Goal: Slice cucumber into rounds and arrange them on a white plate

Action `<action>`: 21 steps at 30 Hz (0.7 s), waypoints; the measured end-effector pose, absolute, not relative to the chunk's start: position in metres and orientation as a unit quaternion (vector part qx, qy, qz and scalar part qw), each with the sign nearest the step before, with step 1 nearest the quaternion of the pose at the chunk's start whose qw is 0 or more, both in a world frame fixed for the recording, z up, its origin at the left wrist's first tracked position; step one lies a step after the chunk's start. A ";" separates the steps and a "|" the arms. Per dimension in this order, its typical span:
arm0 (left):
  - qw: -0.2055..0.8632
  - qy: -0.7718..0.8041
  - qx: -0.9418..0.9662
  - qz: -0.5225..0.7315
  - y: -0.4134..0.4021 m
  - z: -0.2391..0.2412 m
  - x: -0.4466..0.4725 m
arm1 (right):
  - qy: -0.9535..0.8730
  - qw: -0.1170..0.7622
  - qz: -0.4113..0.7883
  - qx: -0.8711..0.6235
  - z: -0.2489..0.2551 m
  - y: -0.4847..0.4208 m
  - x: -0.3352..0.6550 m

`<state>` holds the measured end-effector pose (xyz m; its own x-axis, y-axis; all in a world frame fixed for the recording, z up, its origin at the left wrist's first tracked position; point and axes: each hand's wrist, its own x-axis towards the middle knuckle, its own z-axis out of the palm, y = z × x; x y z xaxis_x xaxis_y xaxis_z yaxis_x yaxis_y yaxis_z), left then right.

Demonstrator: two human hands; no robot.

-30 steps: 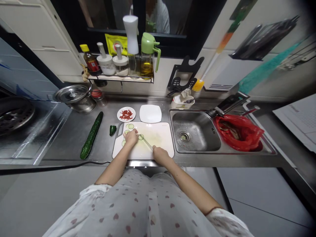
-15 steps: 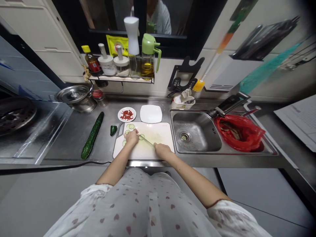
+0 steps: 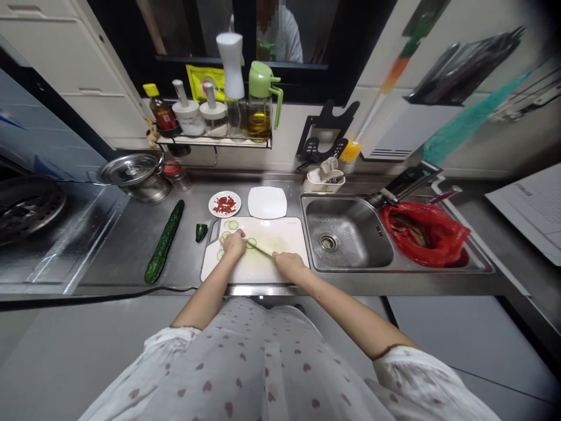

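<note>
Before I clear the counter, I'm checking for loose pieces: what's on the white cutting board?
The cutting board bears cucumber slices toward its left and one at the far end of the knife in the right hand. Whatever the left hand covers is hidden.

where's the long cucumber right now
In the head view, the long cucumber lies on the steel counter, left of the small dark green piece and the cutting board, nearer the person than the lidded pot.

Pale, green-rimmed cucumber slices [image 3: 234, 224] dot the left of the white cutting board [image 3: 283, 233], a knife [image 3: 263, 251] slanted nearby.
</note>
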<state>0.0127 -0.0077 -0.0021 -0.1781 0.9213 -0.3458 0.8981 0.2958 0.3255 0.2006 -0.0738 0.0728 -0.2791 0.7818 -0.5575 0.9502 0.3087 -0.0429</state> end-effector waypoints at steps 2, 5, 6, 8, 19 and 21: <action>0.243 0.764 0.597 0.027 -0.008 -0.002 0.012 | 0.782 0.224 -0.182 0.553 0.074 -0.073 0.201; 0.242 0.763 0.599 0.028 -0.008 -0.002 0.012 | 0.788 0.222 -0.172 0.547 0.078 -0.072 0.201; 0.241 0.763 0.599 0.028 -0.008 -0.002 0.012 | 0.790 0.221 -0.170 0.546 0.080 -0.072 0.201; 0.240 0.763 0.600 0.026 -0.008 -0.003 0.012 | 0.792 0.221 -0.166 0.544 0.082 -0.071 0.202; 0.241 0.762 0.601 0.020 -0.008 -0.003 0.012 | 0.791 0.222 -0.161 0.547 0.078 -0.067 0.210; 0.242 0.762 0.600 0.021 -0.008 -0.003 0.011 | 0.789 0.211 -0.170 0.551 0.073 -0.068 0.215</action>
